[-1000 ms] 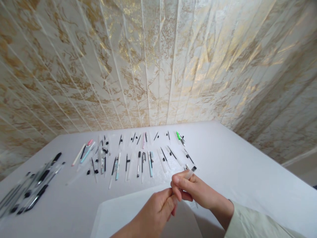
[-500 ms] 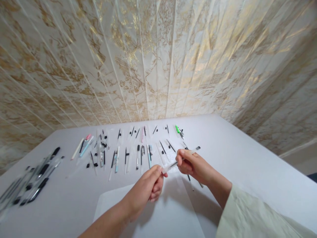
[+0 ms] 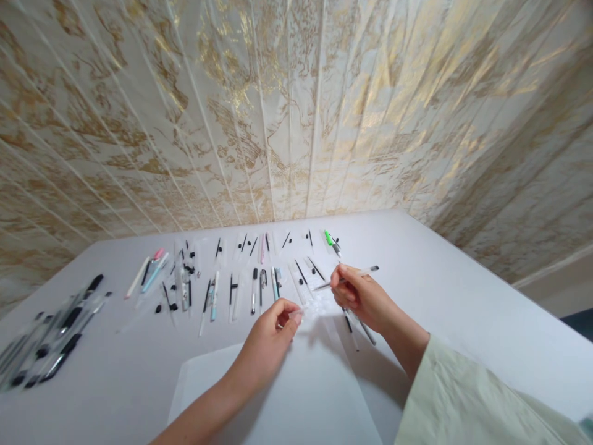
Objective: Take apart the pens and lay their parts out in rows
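Note:
My right hand (image 3: 359, 300) is closed around a slim clear pen (image 3: 368, 271). The pen's dark end sticks out to the right, and its bare pointed tip faces left toward my other hand. My left hand (image 3: 273, 324) pinches a small translucent pen cap (image 3: 296, 313) between thumb and fingertips, mostly hidden by them. A gap separates the cap from the pen tip. Under my left forearm lies a white sheet of paper (image 3: 278, 395). Just below my right hand, dark refills and a pen barrel (image 3: 365, 330) lie on the table.
Rows of pen parts, including a light blue pen (image 3: 214, 300) and a pink barrel (image 3: 262, 249), run across the white table (image 3: 445, 296). A green pen (image 3: 330, 239) lies at the back right. Black and clear pens (image 3: 69, 327) are piled at left. A patterned curtain hangs behind.
The cap has come off the pen tip: my left hand has drawn it left and the two hands are apart. The view has shifted slightly.

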Demonstrator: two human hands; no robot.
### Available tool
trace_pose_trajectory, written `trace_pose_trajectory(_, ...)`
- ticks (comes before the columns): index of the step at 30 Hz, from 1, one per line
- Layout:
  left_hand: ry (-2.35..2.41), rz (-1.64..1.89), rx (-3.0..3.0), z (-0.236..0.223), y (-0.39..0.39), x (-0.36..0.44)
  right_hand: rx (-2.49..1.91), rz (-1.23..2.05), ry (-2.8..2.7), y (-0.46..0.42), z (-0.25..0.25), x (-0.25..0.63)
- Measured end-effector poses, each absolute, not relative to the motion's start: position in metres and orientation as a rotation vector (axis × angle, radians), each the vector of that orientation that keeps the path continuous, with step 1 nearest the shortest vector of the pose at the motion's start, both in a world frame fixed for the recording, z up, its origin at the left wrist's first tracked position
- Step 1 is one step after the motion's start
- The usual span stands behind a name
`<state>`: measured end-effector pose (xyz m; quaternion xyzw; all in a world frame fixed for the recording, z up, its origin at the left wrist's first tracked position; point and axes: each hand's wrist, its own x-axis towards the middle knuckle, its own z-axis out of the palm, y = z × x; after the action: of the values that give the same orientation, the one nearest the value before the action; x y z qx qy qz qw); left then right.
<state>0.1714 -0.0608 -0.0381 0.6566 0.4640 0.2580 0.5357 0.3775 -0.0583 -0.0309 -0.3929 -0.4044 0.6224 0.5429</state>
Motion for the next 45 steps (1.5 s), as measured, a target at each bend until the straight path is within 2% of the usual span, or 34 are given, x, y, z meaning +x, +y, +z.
trace_pose_trajectory(5, 1.108, 0.630, 1.891, -0.040, -0.064, 0.171, -1.019, 1.322, -0.900, -0.052, -0.034, 0.384)
trace_pose_trajectory(11, 0.993, 0.482, 2.226, -0.039, -0.066, 0.184, -1.022, 1.300, -0.927, -0.051, -0.038, 0.384)
trace_pose_trajectory(21, 1.147, 0.333, 2.689, -0.054, -0.045, 0.241, -1.024, 1.244, -0.937, -0.052, -0.033, 0.386)
trace_pose_trajectory(28, 1.154, 0.338, 2.732, -0.067, -0.041, 0.245, -1.071, 1.215, -0.954, -0.053, -0.030, 0.386)
trace_pose_trajectory(45, 1.037, 0.458, 2.656, -0.061, -0.037, 0.235, -1.080, 1.215, -0.966, -0.053, -0.033, 0.385)
